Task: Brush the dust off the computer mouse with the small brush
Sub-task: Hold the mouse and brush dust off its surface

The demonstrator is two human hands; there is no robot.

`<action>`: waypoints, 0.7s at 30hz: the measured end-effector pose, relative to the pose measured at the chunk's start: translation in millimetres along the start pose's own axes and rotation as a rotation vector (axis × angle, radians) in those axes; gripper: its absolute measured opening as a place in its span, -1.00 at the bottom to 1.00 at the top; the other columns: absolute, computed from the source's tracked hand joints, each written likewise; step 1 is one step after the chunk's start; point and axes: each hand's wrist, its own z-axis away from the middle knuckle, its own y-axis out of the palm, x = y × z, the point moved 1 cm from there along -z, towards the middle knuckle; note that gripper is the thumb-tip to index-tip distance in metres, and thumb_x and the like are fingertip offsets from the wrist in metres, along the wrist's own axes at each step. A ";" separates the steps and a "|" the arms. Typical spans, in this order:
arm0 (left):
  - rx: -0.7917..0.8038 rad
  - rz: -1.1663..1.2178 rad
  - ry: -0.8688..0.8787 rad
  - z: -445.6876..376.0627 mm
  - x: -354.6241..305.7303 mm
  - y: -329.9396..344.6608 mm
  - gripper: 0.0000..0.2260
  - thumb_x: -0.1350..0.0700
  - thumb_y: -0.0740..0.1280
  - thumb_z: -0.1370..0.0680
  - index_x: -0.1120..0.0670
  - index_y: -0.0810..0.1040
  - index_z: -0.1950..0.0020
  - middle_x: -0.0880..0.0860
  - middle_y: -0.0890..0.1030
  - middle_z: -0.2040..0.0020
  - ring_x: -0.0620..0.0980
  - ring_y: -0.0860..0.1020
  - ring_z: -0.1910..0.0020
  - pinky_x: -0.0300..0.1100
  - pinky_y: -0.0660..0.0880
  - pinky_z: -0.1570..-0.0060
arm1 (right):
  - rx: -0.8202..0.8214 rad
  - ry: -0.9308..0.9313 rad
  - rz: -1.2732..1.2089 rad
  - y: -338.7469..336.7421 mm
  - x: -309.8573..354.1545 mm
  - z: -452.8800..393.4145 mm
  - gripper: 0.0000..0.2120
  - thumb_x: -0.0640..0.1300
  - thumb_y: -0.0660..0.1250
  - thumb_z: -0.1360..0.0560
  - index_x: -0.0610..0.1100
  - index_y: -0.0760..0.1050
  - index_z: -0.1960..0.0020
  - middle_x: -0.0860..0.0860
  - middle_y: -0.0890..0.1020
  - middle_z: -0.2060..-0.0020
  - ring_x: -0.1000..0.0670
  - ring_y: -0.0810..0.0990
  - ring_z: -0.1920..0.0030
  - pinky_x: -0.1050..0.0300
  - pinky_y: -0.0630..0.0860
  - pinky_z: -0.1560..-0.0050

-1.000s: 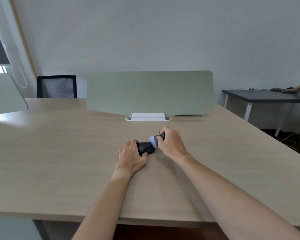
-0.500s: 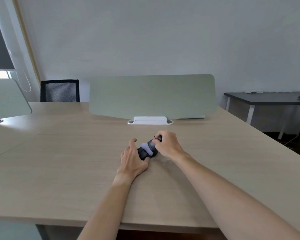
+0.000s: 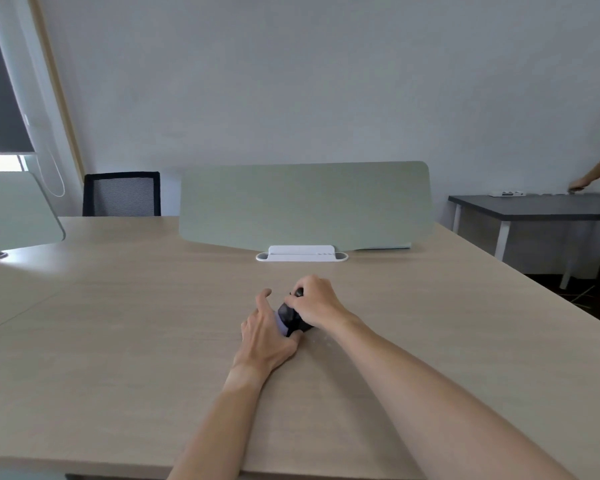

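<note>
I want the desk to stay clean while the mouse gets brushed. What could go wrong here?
Pale specks already lie on the desk beside the mouse, so more brushing may spread dust there. The left hand steadies the mouse with loose fingers; a hard stroke by the right hand might shift it.

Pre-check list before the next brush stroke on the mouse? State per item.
1. Brush in right hand: ok, fingers closed around its dark handle, pale bristles pointing left.
2. Mouse steadied: ok, left hand rests against its left side on the desk.
3. Bristles on the mouse: ok, they sit at its left edge, next to the left hand.
4. Left fingers out of the stroke path: not ok, bristles are right beside them.
5. Dust left on the mouse: cannot tell, hands cover most of it.
6. Desk around it: ok, nothing else near; the divider stand is well behind.
</note>
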 end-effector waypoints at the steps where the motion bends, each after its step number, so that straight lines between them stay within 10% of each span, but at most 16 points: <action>1: -0.009 0.005 -0.002 0.0 0.5 0.6 -0.17 -0.08 0.41 -0.27 0.09 0.10 -0.43 -0.06 0.58 0.21 0.10 0.59 -0.01 0.07 0.45 -0.16 | -0.022 0.001 0.011 -2.8 0.5 -3.4 -0.76 -0.17 0.34 -0.48 -0.30 0.46 0.29 -0.13 0.49 0.28 -0.10 0.41 0.23 0.15 0.32 0.35; 6: -0.019 -0.012 -0.015 0.9 1.7 0.9 -0.19 -0.11 0.37 -0.26 0.02 0.08 -0.42 -0.02 0.59 0.13 0.10 0.57 0.00 0.04 0.43 -0.16 | -0.104 0.014 0.162 -22.9 -3.7 -15.0 -0.66 -0.24 0.25 -0.50 -0.14 0.20 0.38 -0.07 0.33 0.36 -0.12 0.34 0.26 0.11 0.29 0.28; 15: -0.023 0.015 -0.001 0.1 -0.2 0.7 -0.16 -0.09 0.43 -0.26 0.10 0.13 -0.43 -0.12 0.57 0.22 0.08 0.59 -0.04 0.06 0.45 -0.16 | 0.086 -0.036 0.005 0.1 13.2 -9.2 -0.76 -0.21 0.34 -0.39 -0.18 0.37 0.41 -0.09 0.48 0.38 -0.04 0.38 0.36 0.16 0.28 0.41; 21: -0.022 -0.003 -0.019 2.7 -1.4 -0.9 -0.18 -0.09 0.39 -0.27 0.06 0.09 -0.43 -0.03 0.56 0.13 0.09 0.55 -0.03 0.05 0.42 -0.19 | -0.116 0.002 0.103 -24.1 -8.0 -18.5 -0.68 -0.24 0.21 -0.49 -0.10 0.19 0.38 -0.06 0.34 0.37 -0.11 0.31 0.30 0.13 0.22 0.39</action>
